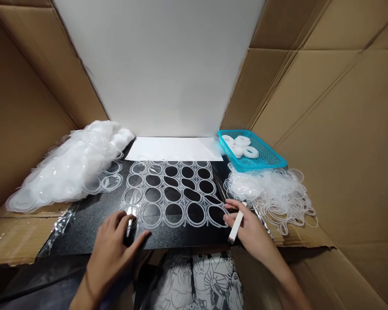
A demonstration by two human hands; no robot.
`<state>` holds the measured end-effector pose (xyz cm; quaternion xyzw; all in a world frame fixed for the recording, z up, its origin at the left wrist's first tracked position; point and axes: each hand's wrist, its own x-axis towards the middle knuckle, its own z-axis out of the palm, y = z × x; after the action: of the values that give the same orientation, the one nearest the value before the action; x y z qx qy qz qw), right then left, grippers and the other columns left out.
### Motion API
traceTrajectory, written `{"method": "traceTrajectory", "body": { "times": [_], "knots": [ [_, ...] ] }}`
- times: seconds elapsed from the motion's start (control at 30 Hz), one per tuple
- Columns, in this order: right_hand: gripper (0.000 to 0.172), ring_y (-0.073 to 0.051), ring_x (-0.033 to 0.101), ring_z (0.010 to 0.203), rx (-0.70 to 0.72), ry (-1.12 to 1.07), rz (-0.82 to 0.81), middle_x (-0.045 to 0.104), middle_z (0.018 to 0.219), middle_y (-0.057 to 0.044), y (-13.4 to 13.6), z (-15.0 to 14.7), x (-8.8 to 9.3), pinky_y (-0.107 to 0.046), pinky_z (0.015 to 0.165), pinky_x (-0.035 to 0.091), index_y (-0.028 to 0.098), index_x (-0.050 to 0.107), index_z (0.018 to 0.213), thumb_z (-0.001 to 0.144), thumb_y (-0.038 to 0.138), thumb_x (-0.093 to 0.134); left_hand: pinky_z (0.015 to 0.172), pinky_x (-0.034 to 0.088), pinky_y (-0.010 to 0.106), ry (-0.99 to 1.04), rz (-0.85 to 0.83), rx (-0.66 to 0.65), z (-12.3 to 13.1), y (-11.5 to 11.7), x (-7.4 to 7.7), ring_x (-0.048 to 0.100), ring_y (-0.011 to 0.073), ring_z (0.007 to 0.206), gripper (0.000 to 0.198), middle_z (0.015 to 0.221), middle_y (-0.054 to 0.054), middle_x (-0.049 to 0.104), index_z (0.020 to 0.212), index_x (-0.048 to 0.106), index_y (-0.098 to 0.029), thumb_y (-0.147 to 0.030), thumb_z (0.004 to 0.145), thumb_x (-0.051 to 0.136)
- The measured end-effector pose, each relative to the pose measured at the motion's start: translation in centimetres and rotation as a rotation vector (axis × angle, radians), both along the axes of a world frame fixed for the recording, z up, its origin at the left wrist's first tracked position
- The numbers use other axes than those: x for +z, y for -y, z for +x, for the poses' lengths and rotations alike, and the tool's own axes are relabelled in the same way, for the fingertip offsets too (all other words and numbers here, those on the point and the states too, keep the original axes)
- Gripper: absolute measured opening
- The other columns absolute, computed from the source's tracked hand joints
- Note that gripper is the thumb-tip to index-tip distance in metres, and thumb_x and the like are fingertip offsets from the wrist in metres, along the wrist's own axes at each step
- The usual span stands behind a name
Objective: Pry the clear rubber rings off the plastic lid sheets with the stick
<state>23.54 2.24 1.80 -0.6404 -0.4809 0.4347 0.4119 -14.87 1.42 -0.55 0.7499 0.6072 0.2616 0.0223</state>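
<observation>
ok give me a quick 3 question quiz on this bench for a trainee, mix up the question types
1. True or false: the right hand holds a thin white stick.
2. Multiple choice: where does the blue basket sit? A) near left, B) far right, C) on the person's lap.
3. Short answer: what lies on the black mat between the hands?

Key
1. True. The stick lies across the fingers at the sheet's right edge.
2. B. It holds a few white rings, with a loose ring pile in front of it.
3. A clear plastic sheet of circular cut-outs. The left hand rests at its near left corner, and a heap of clear discs lies to the left.
</observation>
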Motion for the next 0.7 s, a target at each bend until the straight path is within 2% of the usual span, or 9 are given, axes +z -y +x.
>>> {"method": "traceTrajectory", "body": {
  "times": [0.1,0.17,0.27,0.37,0.43,0.5,0.53,0.6,0.7],
  "knots": [
    [0.045,-0.024,0.071,0.094,0.091,0.056,-0.015,0.073,0.106,-0.009,0.6,-0.8,-0.5,-0.042,0.092,0.055,0.02,0.068,0.124,0.086,0.044,0.073,0.09,0.046,0.044,-0.029,-0.023,-0.049,-2.3,0.2,-0.4,0.061,0.0291,0.102,0.033,0.107,0.008,0.065,0.093,0.068,-0.023,-0.056,0.094,0.066],
    [0.044,-0.022,0.069,0.087,0.089,0.037,-0.004,0.071,0.099,-0.007,0.5,-1.5,-0.2,-0.038,0.083,0.056,0.02,0.07,0.12,0.086,0.048,0.073,0.087,0.043,0.039,-0.058,-0.029,-0.101,-2.7,-0.1,-0.3,0.061,0.0253,0.093,0.032,0.094,0.005,0.066,0.08,0.065,-0.023,-0.051,0.097,0.064],
    [0.048,-0.017,0.06,0.068,0.06,-0.064,-0.017,0.065,0.089,-0.003,-0.5,-1.9,1.0,-0.03,0.059,0.051,0.021,0.07,0.117,0.084,0.055,0.075,0.086,0.039,0.037,-0.102,-0.024,-0.179,-2.7,-1.0,0.2,0.061,0.0217,0.084,0.039,0.079,0.002,0.065,0.069,0.063,-0.023,-0.045,0.1,0.06],
    [0.049,-0.012,0.049,0.06,0.011,-0.226,0.024,0.06,0.086,0.0,-1.8,-1.5,3.0,-0.025,0.05,0.043,0.023,0.071,0.117,0.081,0.055,0.08,0.083,0.039,0.036,-0.086,-0.046,-0.194,-2.5,-1.7,1.0,0.059,0.0194,0.076,0.04,0.074,0.0,0.065,0.072,0.063,-0.023,-0.045,0.103,0.054],
    [0.047,-0.011,0.046,0.062,-0.025,-0.319,0.095,0.057,0.085,0.0,-2.6,-0.9,4.8,-0.022,0.05,0.041,0.023,0.072,0.115,0.079,0.05,0.084,0.081,0.041,0.035,-0.051,-0.105,-0.19,-2.2,-2.0,1.5,0.06,0.0194,0.077,0.032,0.085,0.001,0.069,0.089,0.067,-0.023,-0.052,0.1,0.059],
    [0.046,-0.01,0.046,0.065,-0.055,-0.354,0.136,0.059,0.088,-0.001,-3.2,-0.3,6.8,-0.02,0.049,0.04,0.024,0.074,0.114,0.076,0.047,0.087,0.08,0.044,0.035,-0.033,-0.159,-0.203,-1.8,-2.2,1.8,0.061,0.021,0.083,0.036,0.097,0.003,0.071,0.105,0.067,-0.023,-0.057,0.094,0.067],
    [0.046,-0.01,0.047,0.065,-0.066,-0.347,0.142,0.06,0.091,-0.002,-3.5,0.0,7.7,-0.02,0.048,0.04,0.025,0.074,0.113,0.074,0.046,0.089,0.079,0.044,0.035,-0.037,-0.169,-0.209,-1.5,-2.3,1.8,0.061,0.0219,0.083,0.035,0.097,0.003,0.071,0.104,0.067,-0.023,-0.056,0.093,0.068],
    [0.046,-0.01,0.049,0.064,-0.09,-0.306,0.171,0.063,0.098,-0.003,-3.8,0.5,9.0,-0.021,0.047,0.041,0.026,0.075,0.111,0.071,0.046,0.09,0.077,0.044,0.035,-0.056,-0.153,-0.223,-0.9,-2.6,1.7,0.061,0.0218,0.079,0.024,0.088,0.003,0.07,0.088,0.064,-0.023,-0.044,0.099,0.061],
    [0.045,-0.011,0.051,0.06,-0.126,-0.153,0.219,0.065,0.102,-0.005,-3.7,1.4,8.9,-0.023,0.045,0.043,0.027,0.076,0.111,0.073,0.049,0.087,0.076,0.041,0.034,-0.083,-0.07,-0.27,-0.3,-2.6,1.9,0.058,0.0195,0.072,0.031,0.074,0.0,0.064,0.072,0.056,-0.023,-0.023,0.102,0.05]
  ]
}}
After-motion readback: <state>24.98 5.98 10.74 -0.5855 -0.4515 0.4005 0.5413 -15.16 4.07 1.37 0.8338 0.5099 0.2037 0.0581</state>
